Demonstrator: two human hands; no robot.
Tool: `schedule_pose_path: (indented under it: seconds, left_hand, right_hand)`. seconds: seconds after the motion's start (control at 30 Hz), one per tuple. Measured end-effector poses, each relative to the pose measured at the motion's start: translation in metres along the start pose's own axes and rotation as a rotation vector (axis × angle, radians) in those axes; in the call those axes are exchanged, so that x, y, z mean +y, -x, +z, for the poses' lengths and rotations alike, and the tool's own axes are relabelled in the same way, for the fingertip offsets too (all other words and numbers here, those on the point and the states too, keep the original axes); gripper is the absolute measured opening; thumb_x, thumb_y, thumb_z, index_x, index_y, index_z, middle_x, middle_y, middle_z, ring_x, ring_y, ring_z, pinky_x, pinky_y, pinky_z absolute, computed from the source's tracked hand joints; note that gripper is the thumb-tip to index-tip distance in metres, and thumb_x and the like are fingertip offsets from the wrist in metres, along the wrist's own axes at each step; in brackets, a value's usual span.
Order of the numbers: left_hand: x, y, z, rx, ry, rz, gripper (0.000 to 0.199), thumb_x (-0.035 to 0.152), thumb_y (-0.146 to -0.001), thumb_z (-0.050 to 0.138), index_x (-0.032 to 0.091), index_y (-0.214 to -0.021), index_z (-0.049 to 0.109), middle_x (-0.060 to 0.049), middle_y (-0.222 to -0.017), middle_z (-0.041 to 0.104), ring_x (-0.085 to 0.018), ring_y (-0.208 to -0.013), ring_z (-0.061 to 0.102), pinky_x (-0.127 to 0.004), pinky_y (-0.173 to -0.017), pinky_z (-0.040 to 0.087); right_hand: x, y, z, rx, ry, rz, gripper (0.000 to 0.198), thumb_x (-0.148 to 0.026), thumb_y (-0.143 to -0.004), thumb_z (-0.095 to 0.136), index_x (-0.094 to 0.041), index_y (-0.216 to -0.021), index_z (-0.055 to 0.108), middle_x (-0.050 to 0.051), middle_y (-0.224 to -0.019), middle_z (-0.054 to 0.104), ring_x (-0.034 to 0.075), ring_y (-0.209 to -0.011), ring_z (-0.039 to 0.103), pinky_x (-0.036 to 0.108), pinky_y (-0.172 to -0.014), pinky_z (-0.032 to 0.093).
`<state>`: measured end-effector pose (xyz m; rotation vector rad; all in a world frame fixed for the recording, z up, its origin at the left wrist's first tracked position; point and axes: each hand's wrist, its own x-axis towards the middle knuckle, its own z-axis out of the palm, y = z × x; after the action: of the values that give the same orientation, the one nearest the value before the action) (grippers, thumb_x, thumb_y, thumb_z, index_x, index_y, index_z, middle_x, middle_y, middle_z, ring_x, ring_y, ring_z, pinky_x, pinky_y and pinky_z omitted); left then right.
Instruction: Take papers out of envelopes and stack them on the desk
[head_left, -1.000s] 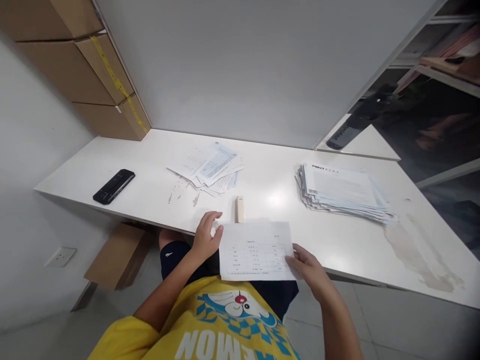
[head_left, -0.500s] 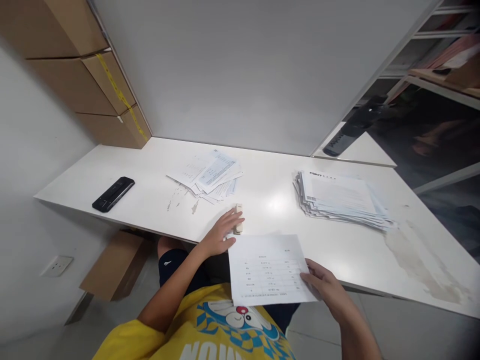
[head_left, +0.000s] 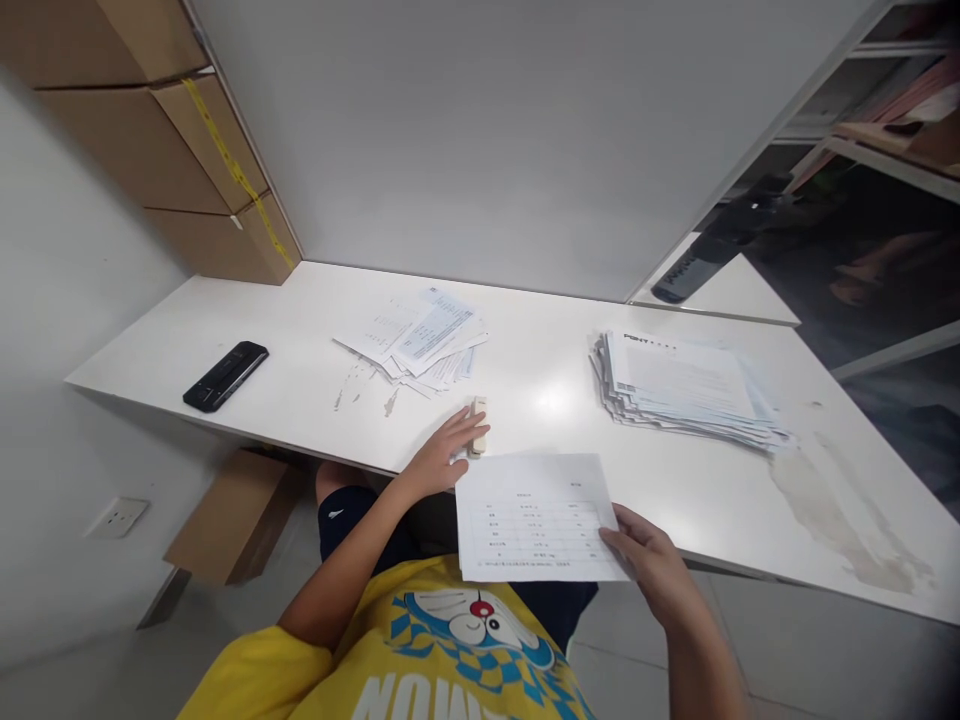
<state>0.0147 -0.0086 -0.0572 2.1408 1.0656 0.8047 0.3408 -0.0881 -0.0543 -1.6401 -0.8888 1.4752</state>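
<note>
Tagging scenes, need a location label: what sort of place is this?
Likely a small office or stockroom work corner: a long white table, a stack of printed papers and piled cardboard boxes suggest it.

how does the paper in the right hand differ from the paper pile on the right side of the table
The held paper looks thin; the paper pile is a thick stack.
The held paper is in the right hand, partly past the table edge; the paper pile lies on the table.
The held paper shows a ruled grid; the paper pile's top sheet bears a bold dark heading.
Both are mostly white and printed.
</note>
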Motion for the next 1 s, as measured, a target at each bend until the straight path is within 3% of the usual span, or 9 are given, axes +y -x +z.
schedule_pose_path:
  seconds: [0.17,0.47,0.67,0.8,1.0]
  left_hand:
    - [-0.008,-0.001,-0.004,0.009,0.114,-0.027,0.07,0.001,-0.076,0.045,0.028,-0.14,0.054,0.0,-0.154,0.041,-0.027,-0.149,0.028,-0.054,-0.119,0.034]
    - [0.001,-0.001,-0.003,0.019,0.108,-0.056,0.059,0.006,-0.083,0.05,0.028,-0.137,0.056,-0.002,-0.153,0.044,-0.027,-0.149,0.029,-0.052,-0.121,0.032]
    - [0.003,0.001,0.008,0.088,-0.057,0.023,0.053,0.009,-0.091,0.044,0.024,-0.141,0.051,-0.005,-0.152,0.046,-0.025,-0.149,0.028,-0.052,-0.118,0.037]
    - [0.009,0.002,0.022,0.184,-0.264,0.091,0.05,0.009,-0.092,0.041,0.019,-0.141,0.05,-0.009,-0.146,0.053,-0.024,-0.144,0.039,-0.051,-0.115,0.04]
    - [0.01,0.007,0.036,0.138,-0.449,0.066,0.051,0.002,-0.092,0.035,0.008,-0.141,0.047,-0.016,-0.148,0.048,-0.025,-0.144,0.037,-0.047,-0.117,0.039]
  right_hand:
    - [-0.003,0.003,-0.008,-0.01,-0.003,0.034,0.054,-0.042,-0.059,0.081,-0.019,-0.107,0.075,0.01,-0.097,0.076,0.033,-0.085,0.069,0.04,-0.069,0.055]
    - [0.001,0.002,0.005,0.047,-0.047,0.012,0.048,-0.04,-0.055,0.081,-0.019,-0.098,0.076,0.01,-0.095,0.076,0.031,-0.086,0.069,0.04,-0.074,0.056]
    - [0.021,-0.001,0.002,0.121,-0.129,-0.003,0.049,-0.039,-0.063,0.078,-0.017,-0.106,0.072,0.009,-0.1,0.075,0.031,-0.092,0.07,0.04,-0.079,0.056]
    - [0.024,0.002,0.0,0.151,-0.13,0.008,0.049,-0.037,-0.063,0.077,-0.018,-0.108,0.071,0.008,-0.101,0.075,0.031,-0.095,0.069,0.039,-0.078,0.056]
    - [0.019,0.0,0.005,0.282,-0.022,-0.101,0.046,-0.037,-0.068,0.069,-0.019,-0.11,0.07,0.007,-0.105,0.073,0.03,-0.1,0.066,0.036,-0.08,0.055]
